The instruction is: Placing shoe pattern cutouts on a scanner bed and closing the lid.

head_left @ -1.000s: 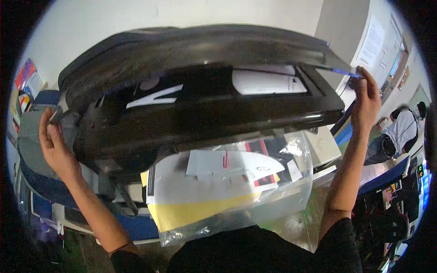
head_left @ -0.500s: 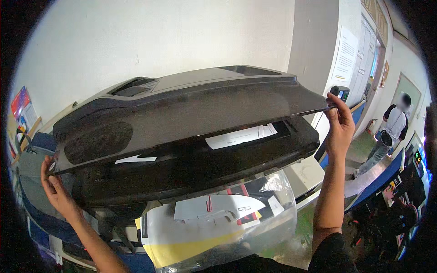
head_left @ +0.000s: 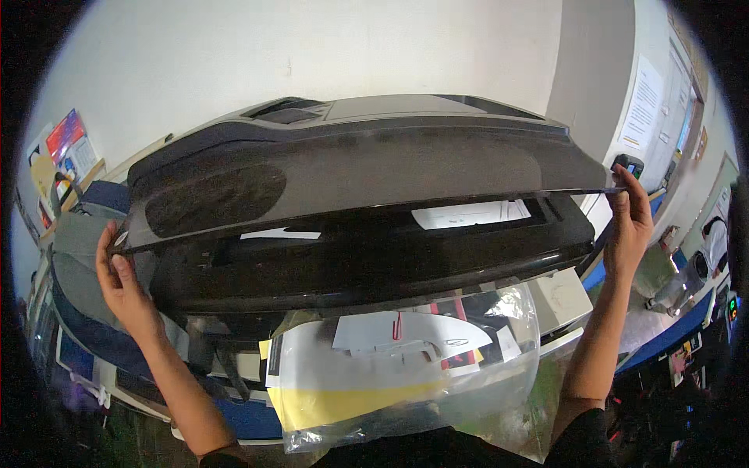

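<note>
A wide, dark grey moulded panel (head_left: 351,171) stretches between my hands, with an oval mesh-like patch (head_left: 218,199) near its left end. My left hand (head_left: 129,285) pinches the panel's near left corner, thumb below the edge. At the near right corner, my right hand (head_left: 629,226) grips the edge between thumb and fingers. Under the raised near edge lies a glossy black piece (head_left: 374,273) with openings that show white paper (head_left: 472,214). Whether the two pieces are joined cannot be seen.
In front hangs a clear plastic bag (head_left: 523,374) with white and yellow sheets (head_left: 351,405). A grey padded seat-like thing (head_left: 90,249) stands at left. Behind is a white wall (head_left: 328,47). A person (head_left: 706,253) is at the far right, beyond a blue partition (head_left: 663,355).
The view has turned, so the panel, both hands and the bag appear farther right. The panel looks more level. Both hands keep their grip on its corners.
</note>
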### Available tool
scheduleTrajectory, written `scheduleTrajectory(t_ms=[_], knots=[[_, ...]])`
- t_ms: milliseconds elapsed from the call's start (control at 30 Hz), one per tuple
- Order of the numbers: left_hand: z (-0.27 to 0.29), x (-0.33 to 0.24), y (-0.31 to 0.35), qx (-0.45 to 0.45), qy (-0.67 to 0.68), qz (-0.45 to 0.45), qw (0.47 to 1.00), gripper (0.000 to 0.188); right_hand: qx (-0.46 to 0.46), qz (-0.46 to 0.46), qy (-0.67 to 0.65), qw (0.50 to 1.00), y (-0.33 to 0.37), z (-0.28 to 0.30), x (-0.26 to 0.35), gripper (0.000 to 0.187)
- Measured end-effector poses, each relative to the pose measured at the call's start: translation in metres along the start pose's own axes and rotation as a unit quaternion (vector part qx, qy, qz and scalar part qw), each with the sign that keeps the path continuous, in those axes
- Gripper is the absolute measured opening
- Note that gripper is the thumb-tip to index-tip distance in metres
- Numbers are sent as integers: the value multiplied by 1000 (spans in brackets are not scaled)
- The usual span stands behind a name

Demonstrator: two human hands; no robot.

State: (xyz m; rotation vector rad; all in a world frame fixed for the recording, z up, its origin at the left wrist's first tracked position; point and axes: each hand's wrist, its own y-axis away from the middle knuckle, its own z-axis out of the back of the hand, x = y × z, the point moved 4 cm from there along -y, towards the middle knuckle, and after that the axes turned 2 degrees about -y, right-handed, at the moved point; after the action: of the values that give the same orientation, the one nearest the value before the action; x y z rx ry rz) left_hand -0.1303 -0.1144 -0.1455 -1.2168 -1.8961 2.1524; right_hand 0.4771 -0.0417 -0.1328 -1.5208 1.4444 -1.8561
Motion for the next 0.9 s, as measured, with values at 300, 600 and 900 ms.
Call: scheduleTrajectory(t_ms=[300,600,900], knots=[[7,2,3,-1,16,9,1000,40,-7,1,22,1000,4,0,3,31],[5,6,0,-3,29,11,1000,41,-10,1,58,998,0,-4,8,29],[7,3,1,6,34,6,999,41,-13,-2,63,998,0,-1,8,30]])
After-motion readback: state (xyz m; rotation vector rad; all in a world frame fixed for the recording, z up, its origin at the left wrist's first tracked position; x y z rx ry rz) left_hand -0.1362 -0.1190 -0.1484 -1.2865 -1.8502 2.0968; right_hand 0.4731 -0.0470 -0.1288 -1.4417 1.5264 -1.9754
